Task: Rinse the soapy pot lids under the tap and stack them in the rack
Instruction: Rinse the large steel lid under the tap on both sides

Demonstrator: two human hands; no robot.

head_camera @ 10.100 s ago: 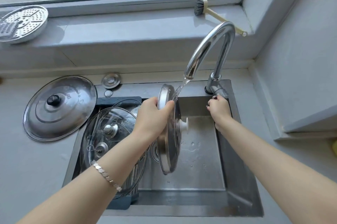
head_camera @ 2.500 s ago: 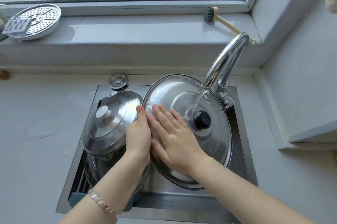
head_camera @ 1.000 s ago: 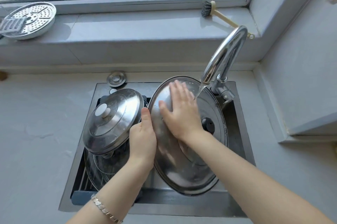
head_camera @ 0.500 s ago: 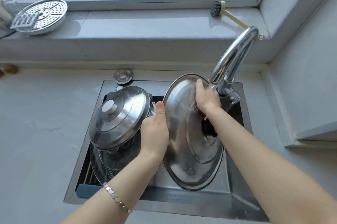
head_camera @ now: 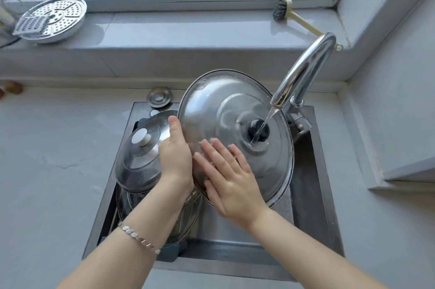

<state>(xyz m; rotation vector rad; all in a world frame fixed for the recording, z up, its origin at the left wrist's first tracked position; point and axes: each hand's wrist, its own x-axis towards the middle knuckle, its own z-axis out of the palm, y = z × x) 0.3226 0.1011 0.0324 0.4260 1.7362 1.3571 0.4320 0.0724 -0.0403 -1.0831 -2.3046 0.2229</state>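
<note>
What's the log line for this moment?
step: rinsing | left hand: grips rim of large round steel lid | right hand: flat on lid top | curved chrome tap: running onto lid's black knob

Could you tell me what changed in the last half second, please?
The large lid tipped back face-up, its black knob now under the stream. The right hand slid from the far rim to the near face, fingers flat. The left hand still grips the rim; the white-knobbed lid stays racked.

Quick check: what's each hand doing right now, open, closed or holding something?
Left hand: holding the big lid by its rim.
Right hand: open, fingers flat against that lid.
</note>
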